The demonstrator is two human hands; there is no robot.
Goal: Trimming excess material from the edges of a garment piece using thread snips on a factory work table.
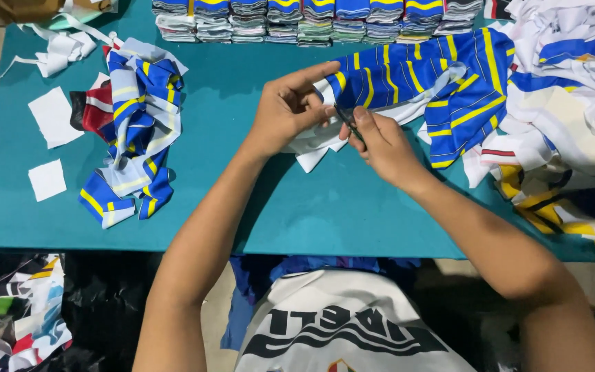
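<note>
My left hand [285, 110] pinches the near edge of the blue-and-yellow striped garment [435, 86], thumb and forefinger closed on the fabric. My right hand [383, 145] grips small dark snips [348, 120], closed around them, blades touching that same edge just beside my left fingertips. From both grips the garment runs toward two o'clock across the teal worktop [242, 96], its long axis slanting up-right. Both forearms angle inward, wrists nearly meeting. At nine o'clock lies a pile of finished striped pieces [136, 131].
</note>
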